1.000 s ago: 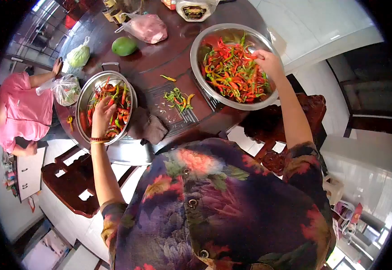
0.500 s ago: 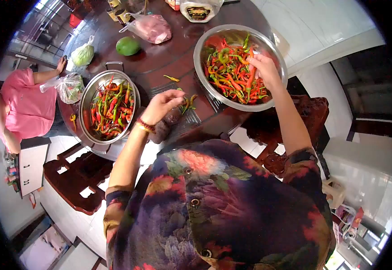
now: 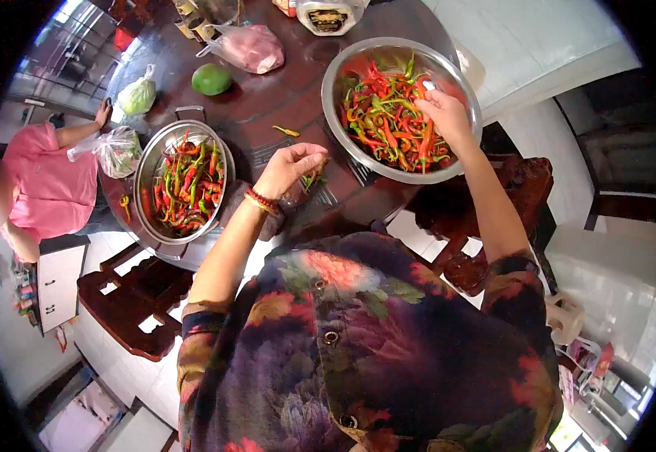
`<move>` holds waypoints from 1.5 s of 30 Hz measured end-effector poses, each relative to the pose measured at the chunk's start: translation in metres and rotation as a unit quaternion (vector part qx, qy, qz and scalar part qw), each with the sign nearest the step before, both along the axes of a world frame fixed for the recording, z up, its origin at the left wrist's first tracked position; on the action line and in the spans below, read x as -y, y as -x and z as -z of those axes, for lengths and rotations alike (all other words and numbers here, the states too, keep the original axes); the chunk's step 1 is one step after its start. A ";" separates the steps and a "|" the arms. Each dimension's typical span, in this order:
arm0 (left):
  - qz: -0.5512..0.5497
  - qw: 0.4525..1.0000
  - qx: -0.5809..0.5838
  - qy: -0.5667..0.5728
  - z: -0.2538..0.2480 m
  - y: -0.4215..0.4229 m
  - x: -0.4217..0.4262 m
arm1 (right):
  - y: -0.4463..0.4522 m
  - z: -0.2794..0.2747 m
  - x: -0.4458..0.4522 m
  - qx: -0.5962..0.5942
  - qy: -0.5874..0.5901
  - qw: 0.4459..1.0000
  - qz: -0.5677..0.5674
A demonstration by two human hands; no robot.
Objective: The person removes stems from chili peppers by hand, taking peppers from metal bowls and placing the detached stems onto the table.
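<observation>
In the wide steel bowl on the right lie many red and green chili peppers. My right hand is inside its right side, fingers closed on a red chili pepper. My left hand hovers left of that bowl with thumb and fingers pinched together; whether anything is between them is hidden. Just beyond its fingertips, a few greenish peppers or scraps lie on the table. Further left stands a handled steel pot, also full of chili peppers.
A green mango-like fruit, a bag of pinkish meat, a plastic jar and bagged greens sit on the round dark table. A person in a pink shirt is at the left. Wooden chairs stand close by.
My left hand has shifted slightly right and its fingers have drawn together. The red pepper in my right hand hung lower before; now it shows above the fingertips.
</observation>
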State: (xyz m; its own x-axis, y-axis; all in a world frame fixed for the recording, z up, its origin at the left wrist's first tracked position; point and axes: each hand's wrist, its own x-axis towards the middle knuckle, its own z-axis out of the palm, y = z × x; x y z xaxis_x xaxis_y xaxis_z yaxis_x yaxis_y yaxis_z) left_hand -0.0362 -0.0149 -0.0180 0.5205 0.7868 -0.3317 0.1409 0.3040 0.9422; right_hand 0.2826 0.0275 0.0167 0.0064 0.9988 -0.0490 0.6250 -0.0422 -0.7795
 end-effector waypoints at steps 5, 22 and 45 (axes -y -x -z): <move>-0.053 0.984 0.160 0.064 0.000 -0.013 0.002 | 0.042 0.000 0.016 -0.307 0.123 0.939 -0.091; -0.031 0.874 -0.217 -0.434 -0.042 0.015 0.009 | 0.125 -0.036 0.030 -0.050 -0.012 0.966 -0.254; -0.334 0.910 0.246 -0.010 -0.006 0.008 0.028 | 0.176 0.008 0.059 -0.420 0.270 0.839 -0.216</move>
